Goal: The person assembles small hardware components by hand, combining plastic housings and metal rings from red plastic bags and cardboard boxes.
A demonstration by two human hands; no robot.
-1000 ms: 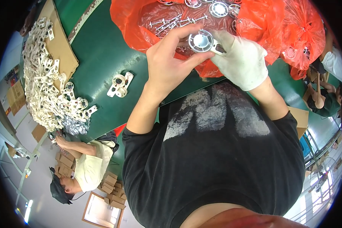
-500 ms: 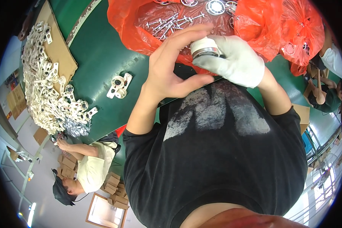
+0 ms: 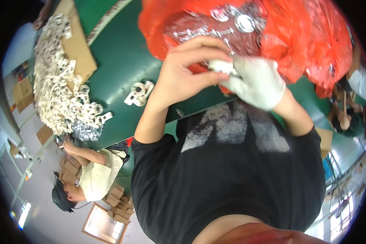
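A small white round part (image 3: 220, 66), blurred by motion, sits between my two hands above the near edge of the green table. My right hand (image 3: 260, 83), in a pale glove, is closed on its right side. The bare fingers and thumb of my left hand (image 3: 182, 75) close around its left side, hiding much of it. Just beyond my hands, an opened red plastic bag (image 3: 154, 30) holds shiny silver discs (image 3: 245, 23) and thin metal rods. Left of my left forearm, a few white fittings with round rings (image 3: 139, 93) lie on the table.
A large heap of white fittings (image 3: 53, 93) covers the table's left side, beside a cardboard sheet (image 3: 79, 49). A tied red bag (image 3: 329, 53) stands at the right. One person (image 3: 96, 173) works at the left; other people are at the far right.
My left thumb and fingers have closed in on the white round part, which has turned so its metal band no longer shows clearly. The view has shifted slightly.
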